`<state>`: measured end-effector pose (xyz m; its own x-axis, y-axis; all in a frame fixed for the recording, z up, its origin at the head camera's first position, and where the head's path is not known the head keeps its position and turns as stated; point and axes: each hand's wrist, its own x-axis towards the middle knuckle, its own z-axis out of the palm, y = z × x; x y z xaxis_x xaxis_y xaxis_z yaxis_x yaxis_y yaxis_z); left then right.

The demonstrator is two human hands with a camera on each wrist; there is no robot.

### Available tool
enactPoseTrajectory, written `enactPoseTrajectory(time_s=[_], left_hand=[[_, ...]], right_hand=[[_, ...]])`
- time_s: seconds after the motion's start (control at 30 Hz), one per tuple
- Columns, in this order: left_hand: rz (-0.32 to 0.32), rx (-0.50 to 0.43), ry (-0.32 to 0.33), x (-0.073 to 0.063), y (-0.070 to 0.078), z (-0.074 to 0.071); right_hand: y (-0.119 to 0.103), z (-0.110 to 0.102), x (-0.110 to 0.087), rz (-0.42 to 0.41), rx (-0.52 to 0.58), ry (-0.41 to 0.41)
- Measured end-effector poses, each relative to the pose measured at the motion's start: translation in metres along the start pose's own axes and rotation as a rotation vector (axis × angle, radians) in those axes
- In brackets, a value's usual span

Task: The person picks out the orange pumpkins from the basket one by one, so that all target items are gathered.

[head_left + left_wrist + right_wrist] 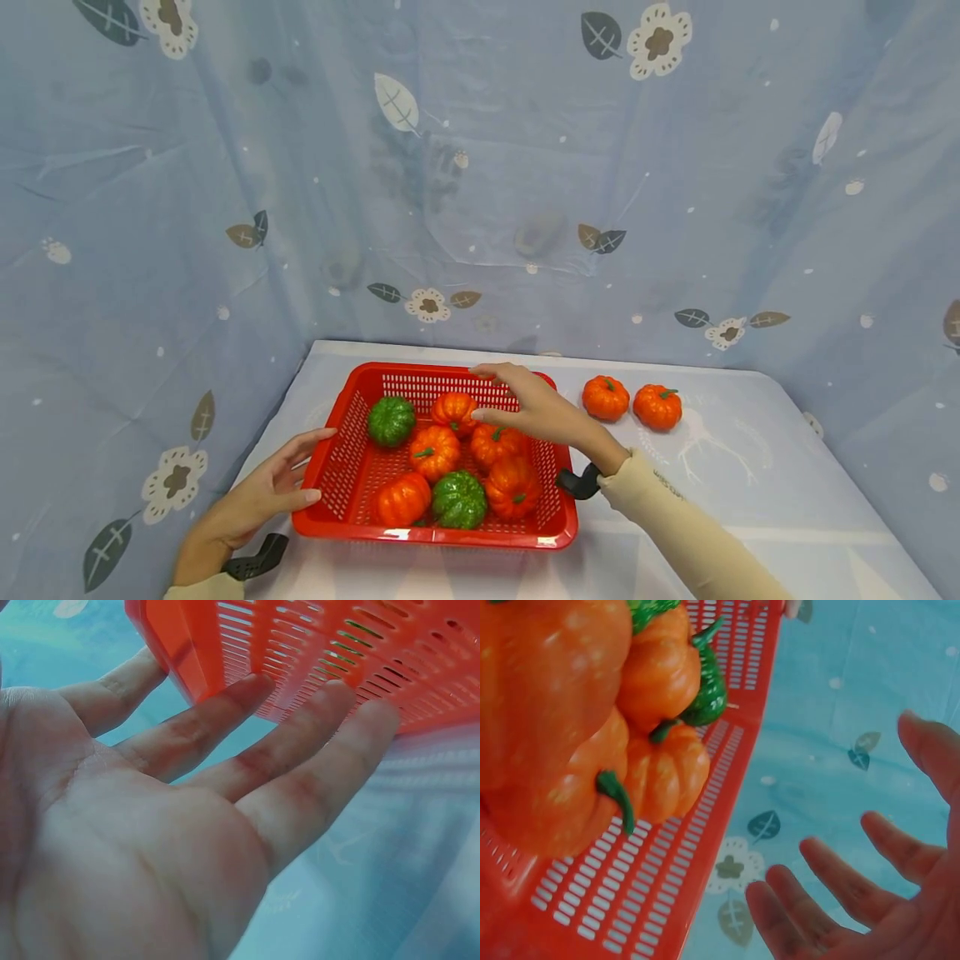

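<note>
A red plastic basket (330, 527) with slotted walls holds several small orange pumpkins (435, 452) and two green ones, one green pumpkin (391, 421) at the back left and the other (459, 500) at the front. At the basket's left side is my left hand (258, 493), thumb and fingers spread. Its extended fingers (300, 742) lie along the outer slotted wall in the left wrist view. My right hand (528, 406) hovers over the back right of the basket, holding nothing, its fingers (840, 877) spread apart in the right wrist view.
Two more orange pumpkins, one (606, 397) nearer the basket and another (657, 407) beside it, sit on the table (750, 492) to the right. A blue patterned curtain (480, 208) encloses the back and sides. Each wrist carries a black mount (579, 483).
</note>
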<state>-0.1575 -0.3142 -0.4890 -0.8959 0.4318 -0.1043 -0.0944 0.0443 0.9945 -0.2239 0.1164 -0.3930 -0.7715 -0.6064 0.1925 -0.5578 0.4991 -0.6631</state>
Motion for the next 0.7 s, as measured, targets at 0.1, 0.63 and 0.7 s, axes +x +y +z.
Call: enactPoseTrajectory(time_s=[0.1, 0.63, 0.7], left_hand=[[0.003, -0.005, 0.000, -0.001, 0.000, 0.000], [-0.002, 0.011, 0.025, -0.001, -0.002, 0.000], [-0.001, 0.013, 0.026, -0.001, -0.003, 0.000]], right_hand=[[-0.003, 0.007, 0.006, -0.021, -0.003, -0.050], [-0.008, 0.047, 0.031, -0.091, -0.047, -0.281], [-0.010, 0.051, 0.033, -0.089, -0.054, -0.305]])
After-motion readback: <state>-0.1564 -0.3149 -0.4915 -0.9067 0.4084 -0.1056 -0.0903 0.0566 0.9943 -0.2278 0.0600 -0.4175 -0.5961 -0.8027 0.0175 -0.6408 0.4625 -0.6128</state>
